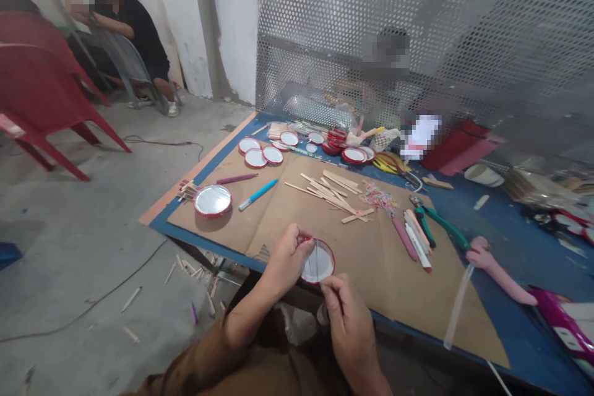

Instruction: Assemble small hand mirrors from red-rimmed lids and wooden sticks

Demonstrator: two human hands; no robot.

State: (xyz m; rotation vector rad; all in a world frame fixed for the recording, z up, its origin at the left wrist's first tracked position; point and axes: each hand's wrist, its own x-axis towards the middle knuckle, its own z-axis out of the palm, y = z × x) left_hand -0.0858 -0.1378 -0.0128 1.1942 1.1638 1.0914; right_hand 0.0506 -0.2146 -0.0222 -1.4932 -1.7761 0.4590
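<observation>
Closest in, the left hand [288,257] pinches a round, silver-faced disc with a red rim [319,262], its fingers pressed together on the disc's left edge. The right hand [348,322] sits just below, its curled fingertips [328,284] at the lower rim (whether they grip anything, I cannot tell). The disc lies nearer the left hand, above a flat brown cardboard sheet [385,278]. A thin pale strand [316,262] crosses its face. Farther out lie flat pale wooden craft sticks [331,192] and green-handled metal pliers [440,226].
</observation>
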